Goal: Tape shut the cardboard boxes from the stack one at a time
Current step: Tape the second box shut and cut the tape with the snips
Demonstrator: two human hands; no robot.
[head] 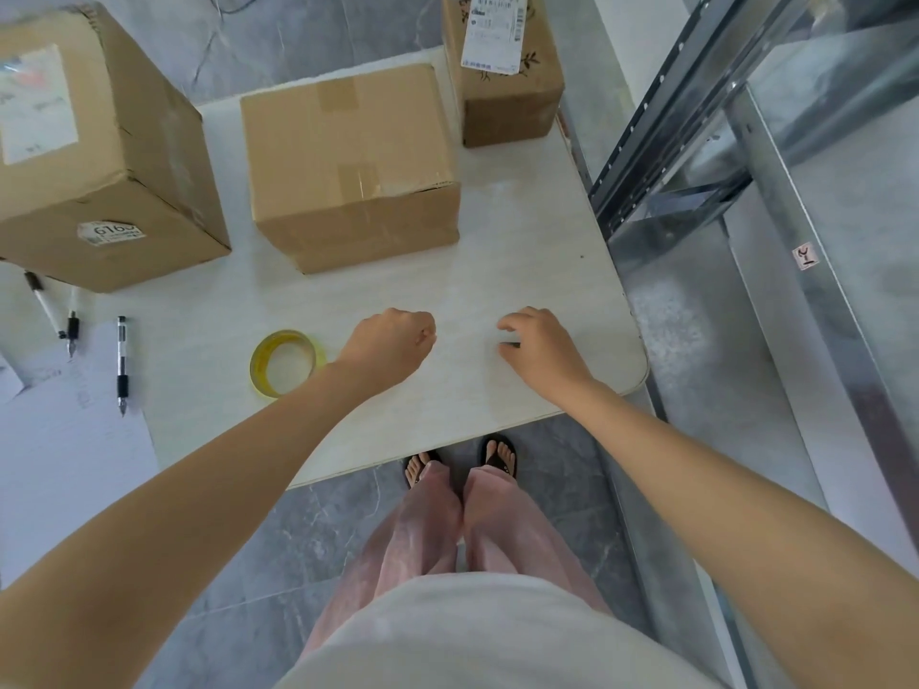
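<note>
Head view — middle cardboard box [348,141] closed, contents hidden.

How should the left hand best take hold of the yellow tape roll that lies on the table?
Pinch the ring wall of the tape roll on its right side, coming from above. It lies flat, hole upward, so fingers fit inside and the thumb outside. The left hand is just right of it.

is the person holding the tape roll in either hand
No, the yellow tape roll lies flat on the white table beside the wrist of the left hand, well clear of the right hand.
</note>
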